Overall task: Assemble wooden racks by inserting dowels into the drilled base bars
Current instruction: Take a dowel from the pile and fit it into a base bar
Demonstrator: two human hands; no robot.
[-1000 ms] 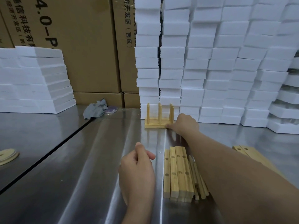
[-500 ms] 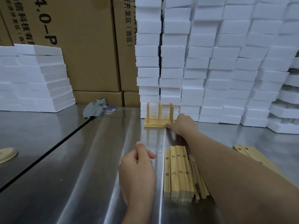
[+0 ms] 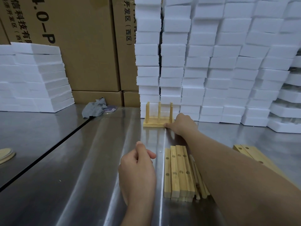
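The right hand [image 3: 182, 123] is stretched out to the middle of the frame and lies against the right end of a finished wooden rack [image 3: 154, 123]. One fingertip [image 3: 166, 125] touches the front corner of its base. The other fingers are tucked behind the back of the hand, so I cannot tell whether it pinches the base or only touches it. The rack stands upright on the steel table [image 3: 81, 160], its dowels pointing up in three rows, just in front of the foam.

The left hand [image 3: 138, 170] hangs low in the centre with its fingers loosely curled and the thumb out, and it holds nothing. Just to its right, a bundle of drilled base bars [image 3: 177, 173] lies side by side on the table with the holes facing up. Loose dowels [image 3: 199, 181] are heaped against the bundle's right side, partly under the right forearm. Two more drilled bars [image 3: 250, 154] show at the right, past the arm.

Tall stacks of white foam blocks [image 3: 211, 62] fill the upper right, and a lower stack of foam slabs [image 3: 35, 75] sits at the left. Printed cardboard boxes [image 3: 84, 46] stand between them. A crumpled grey rag [image 3: 94, 109] lies at the foot of the boxes, and round wooden discs [image 3: 5, 154] sit at the left edge.
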